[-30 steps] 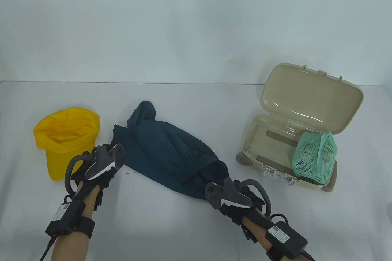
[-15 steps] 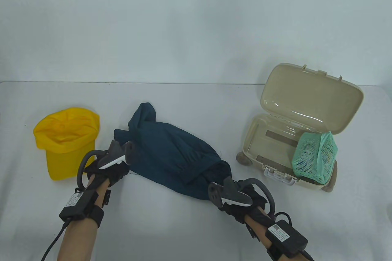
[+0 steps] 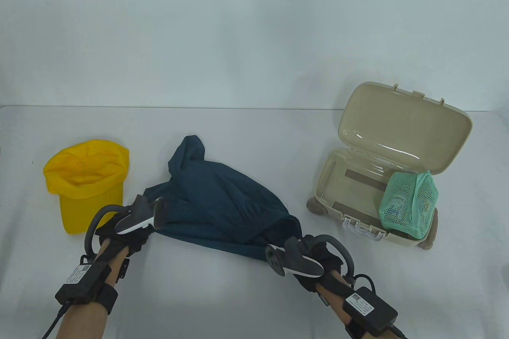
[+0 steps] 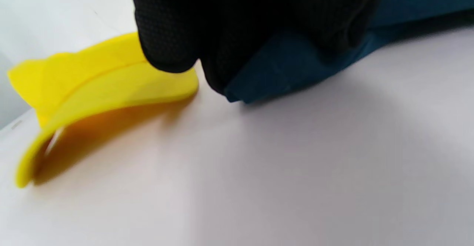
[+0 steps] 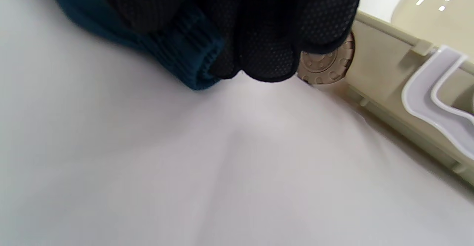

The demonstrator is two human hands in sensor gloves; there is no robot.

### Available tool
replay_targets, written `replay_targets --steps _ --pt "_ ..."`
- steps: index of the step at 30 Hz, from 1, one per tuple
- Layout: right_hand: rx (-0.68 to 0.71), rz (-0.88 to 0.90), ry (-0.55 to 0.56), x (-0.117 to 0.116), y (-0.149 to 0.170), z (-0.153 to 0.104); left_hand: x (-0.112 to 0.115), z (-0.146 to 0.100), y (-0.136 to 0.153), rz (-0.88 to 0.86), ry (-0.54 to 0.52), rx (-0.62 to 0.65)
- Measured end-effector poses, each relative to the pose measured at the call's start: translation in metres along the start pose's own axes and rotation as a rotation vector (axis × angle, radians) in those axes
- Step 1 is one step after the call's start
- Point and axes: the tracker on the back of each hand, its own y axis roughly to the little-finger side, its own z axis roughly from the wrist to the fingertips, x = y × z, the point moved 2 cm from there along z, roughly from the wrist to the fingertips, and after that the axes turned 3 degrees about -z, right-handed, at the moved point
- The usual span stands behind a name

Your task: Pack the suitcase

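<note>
Both hands curled tight – left hand (image 3: 123, 231) & right hand (image 3: 314, 259) each gripping the teal garment (image 3: 222, 200).

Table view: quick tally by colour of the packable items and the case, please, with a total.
Yellow: 1, the cap
Dark blue: 1, the garment
Green: 1, the mesh bag
Beige: 1, the open suitcase
Total: 4
</note>
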Motion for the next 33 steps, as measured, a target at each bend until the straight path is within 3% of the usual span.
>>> replay_targets --steps 3,7,10,13,16,18,20,21,23,24,26,27,29,30,33 --pt "-0.037 0.045 0.065 0.018 0.015 -0.005 -0.016 -0.017 0.007 -0.026 -0.055 0.014" --pt "-0.012 0.092 0.068 0.051 0.039 -0.02 -0.051 -0.048 0.026 -0.139 -0.164 0.046" --pt "0.031 0.106 0.062 0.08 0.059 -0.037 -0.07 -0.071 0.038 -0.201 -0.165 0.122" --pt "0.065 0.11 0.007 0.098 0.071 -0.039 -0.074 -0.078 0.039 -0.218 -0.118 0.178" --pt "0.081 0.051 -0.093 0.102 0.07 -0.012 -0.071 -0.063 0.032 -0.147 -0.083 0.171" --pt "0.041 0.01 -0.11 0.107 0.067 0.022 -0.081 -0.037 0.035 -0.034 -0.099 0.045" --pt "-0.087 -0.002 -0.026 0.13 0.071 0.057 -0.114 -0.022 0.051 0.068 -0.174 -0.135" --pt "-0.202 0.008 0.087 0.157 0.078 0.071 -0.146 -0.025 0.067 0.061 -0.287 -0.259" --pt "-0.46 0.138 0.387 0.227 0.1 0.067 -0.216 -0.059 0.108 -0.2 -0.562 -0.426" --pt "-0.51 0.243 0.486 0.248 0.109 0.059 -0.241 -0.08 0.125 -0.35 -0.672 -0.449" --pt "-0.522 0.484 0.61 0.294 0.13 0.034 -0.29 -0.141 0.155 -0.572 -0.93 -0.422" --pt "-0.496 0.5 0.661 0.307 0.135 0.022 -0.304 -0.17 0.162 -0.565 -1.026 -0.392" --pt "-0.468 0.422 0.751 0.315 0.139 0.001 -0.31 -0.217 0.16 -0.501 -1.157 -0.302" --pt "-0.457 0.393 0.762 0.311 0.139 -0.002 -0.306 -0.225 0.156 -0.484 -1.169 -0.26" --pt "-0.386 0.335 0.711 0.263 0.125 -0.005 -0.257 -0.23 0.134 -0.431 -1.068 -0.085"
